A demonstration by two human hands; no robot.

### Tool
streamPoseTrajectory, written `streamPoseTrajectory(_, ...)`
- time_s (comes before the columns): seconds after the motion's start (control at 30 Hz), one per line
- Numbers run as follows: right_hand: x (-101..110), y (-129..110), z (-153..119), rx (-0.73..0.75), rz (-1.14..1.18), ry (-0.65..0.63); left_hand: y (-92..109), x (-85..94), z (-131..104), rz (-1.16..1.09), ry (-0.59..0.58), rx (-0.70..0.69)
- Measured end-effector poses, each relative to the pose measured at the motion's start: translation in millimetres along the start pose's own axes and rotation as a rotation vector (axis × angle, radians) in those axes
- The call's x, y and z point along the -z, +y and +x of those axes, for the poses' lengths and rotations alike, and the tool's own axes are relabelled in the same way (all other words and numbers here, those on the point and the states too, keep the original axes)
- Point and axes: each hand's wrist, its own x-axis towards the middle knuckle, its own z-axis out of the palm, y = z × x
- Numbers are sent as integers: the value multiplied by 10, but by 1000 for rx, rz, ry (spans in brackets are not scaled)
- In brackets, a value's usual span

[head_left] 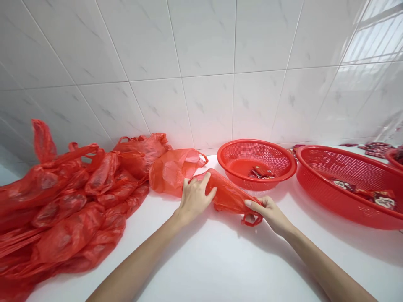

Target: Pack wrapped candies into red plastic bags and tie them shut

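Observation:
Above the white table, a thin red plastic bag [228,193] is stretched between my two hands. My left hand [195,197] holds its left end, with the thumb and index finger showing on the near side and the other fingers partly hidden. At the opposite end, my right hand [270,212] pinches the bag near its looped handles, the thumb on top. Just behind my left hand lies another red plastic bag [171,172], loosely puffed, with a handle loop pointing right.
A big heap of red plastic bags [72,218] covers the left side. Behind my right hand stands a round red colander [256,184] with a few small packets [261,172]. A larger red basket [346,205] with printed packets [384,200] is at right. White tiles [208,105] line the wall.

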Motion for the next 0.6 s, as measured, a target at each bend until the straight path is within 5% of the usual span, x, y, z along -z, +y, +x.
streamPoseTrajectory(0.13, 43, -50, 6, 81, -18, 159, -17, 156, -6, 39, -172, 65)
streamPoseTrajectory(0.3, 141, 88, 52, 246, -354, 629, 17, 303, -104, 63, -295, 63)
streamPoseTrajectory(0.37, 144, 111, 48, 380, -490, 720, 49, 326, -145, 73, -352, 77)
streamPoseTrajectory(0.5, 60, 75, 1, 662, -664, 654, 131, 335, -204, 15, -436, 87)
streamPoseTrajectory(0.6, -21, 74, -40, 664, -716, 476, 182, 333, -225, -117, -511, 81)
